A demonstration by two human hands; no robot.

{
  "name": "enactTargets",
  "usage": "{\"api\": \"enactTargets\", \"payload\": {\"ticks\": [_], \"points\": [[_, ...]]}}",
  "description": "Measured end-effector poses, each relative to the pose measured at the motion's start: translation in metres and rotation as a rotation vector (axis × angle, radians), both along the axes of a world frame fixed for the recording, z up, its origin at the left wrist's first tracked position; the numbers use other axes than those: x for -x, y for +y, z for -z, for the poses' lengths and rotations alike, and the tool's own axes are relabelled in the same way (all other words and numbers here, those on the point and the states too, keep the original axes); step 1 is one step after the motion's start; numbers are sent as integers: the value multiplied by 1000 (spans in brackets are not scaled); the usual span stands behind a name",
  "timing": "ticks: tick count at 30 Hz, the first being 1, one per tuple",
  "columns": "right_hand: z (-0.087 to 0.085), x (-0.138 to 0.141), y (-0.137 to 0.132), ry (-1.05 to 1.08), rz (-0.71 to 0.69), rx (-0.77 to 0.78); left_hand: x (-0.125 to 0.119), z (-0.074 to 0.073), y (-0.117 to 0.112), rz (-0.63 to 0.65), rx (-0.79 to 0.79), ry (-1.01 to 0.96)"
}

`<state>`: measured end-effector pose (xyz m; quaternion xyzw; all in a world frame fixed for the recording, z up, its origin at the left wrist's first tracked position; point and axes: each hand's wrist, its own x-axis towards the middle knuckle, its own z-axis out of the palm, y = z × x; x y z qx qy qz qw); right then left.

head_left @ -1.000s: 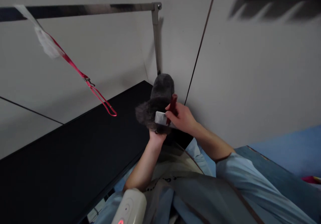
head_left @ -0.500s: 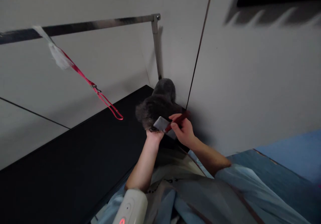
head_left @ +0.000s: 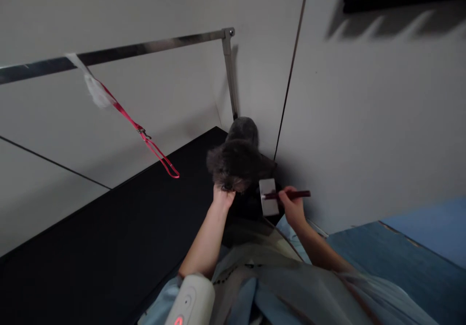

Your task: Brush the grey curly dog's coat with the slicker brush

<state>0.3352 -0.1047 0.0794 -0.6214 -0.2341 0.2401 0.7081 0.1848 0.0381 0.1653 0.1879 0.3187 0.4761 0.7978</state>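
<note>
A small dark grey furry animal (head_left: 238, 162) sits at the far corner of a black table (head_left: 109, 237), its head toward the wall. My left hand (head_left: 223, 197) reaches under its fur and grips it there, fingers hidden in the coat. My right hand (head_left: 291, 206) is closed on the dark red handle of a slicker brush (head_left: 271, 196). The brush's pale square pad hangs just to the right of the animal, off its fur.
A metal arm (head_left: 145, 48) on a post (head_left: 230, 79) spans above the table, with a red leash loop (head_left: 153, 147) hanging from it. Pale walls close in behind and to the right. A white device (head_left: 191, 300) sits at my chest. Blue floor (head_left: 418, 247) lies right.
My right hand has drawn the brush off the animal's back, down and to the right, until it is clear of the fur. My left hand has kept its grip.
</note>
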Motion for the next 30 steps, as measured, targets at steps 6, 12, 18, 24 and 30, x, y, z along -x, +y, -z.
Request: {"api": "enactTargets", "payload": {"ticks": [6, 12, 18, 24, 30], "points": [[14, 34, -31, 399, -564, 179, -14, -26, 34, 106, -58, -3], [-24, 19, -10, 393, -1020, 26, -20, -18, 56, 152, -344, 269], [-72, 20, 105, -350, -107, -21, -19, -22, 73, 348, -816, 684], [-108, -13, 149, -694, -12, -74, -4, -52, 89, 386, -1113, 795], [-117, -37, 150, -726, -64, -96, -8, -59, 99, 180, -1443, 830]]}}
